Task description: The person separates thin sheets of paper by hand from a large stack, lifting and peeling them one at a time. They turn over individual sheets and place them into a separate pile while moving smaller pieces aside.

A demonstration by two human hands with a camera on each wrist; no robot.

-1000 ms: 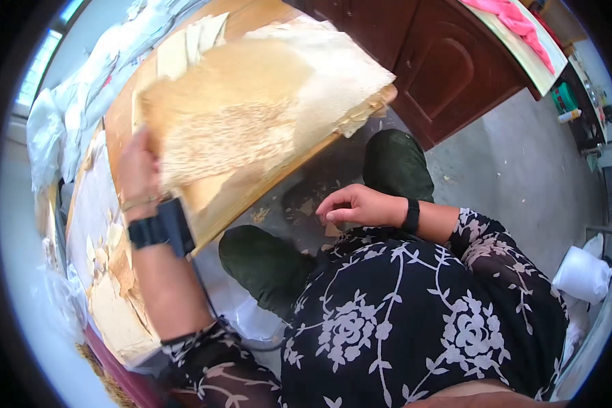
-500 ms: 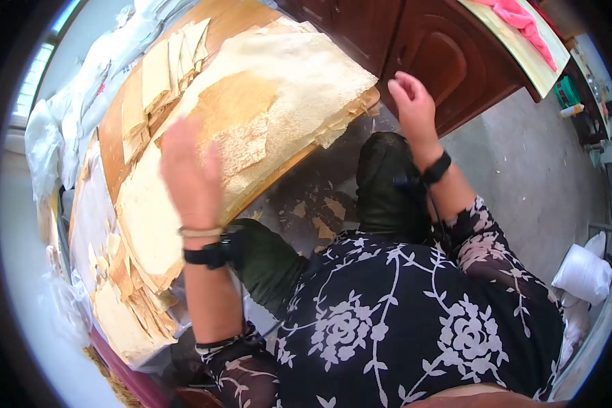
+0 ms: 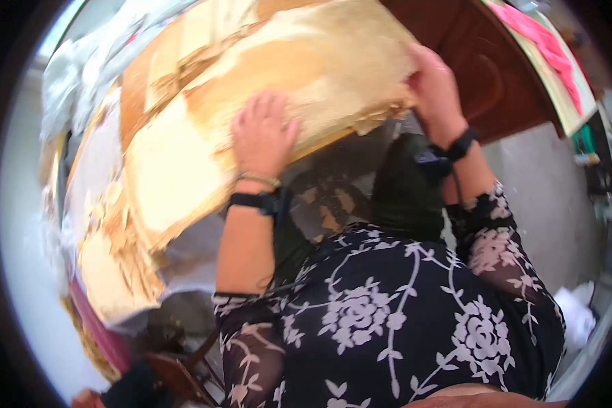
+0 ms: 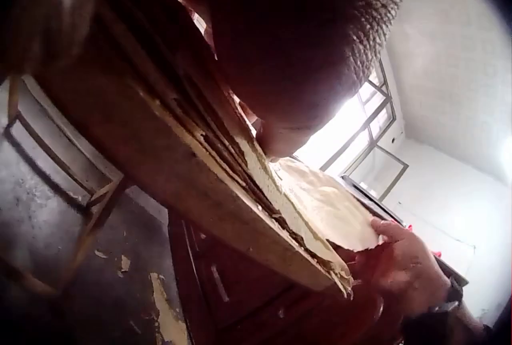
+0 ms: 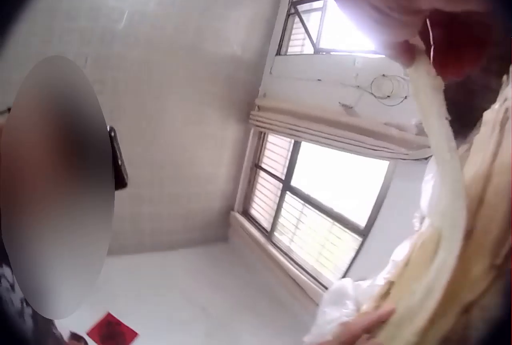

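Note:
A wide, thin, flaky sheet, cream with a tan patch, lies on top of a pile of similar sheets with ragged edges. My left hand rests on its near side, palm down with the fingers spread. At the sheet's right end, my right hand pinches the edge. In the left wrist view, that right hand has the sheet's corner between thumb and fingers, above the layered pile. Seen from the right wrist, the sheet's pale edge runs down from the fingers in a curve.
The pile lies on a wooden board. Folded strips lie behind it, broken pieces at the left. Plastic sheeting lines the far left. A dark red cabinet stands at the right. Another person's hand shows bottom left.
My left hand has let go of the raised left edge of a sheet and moved right onto the surface. My right hand has risen from my lap and taken the right edge.

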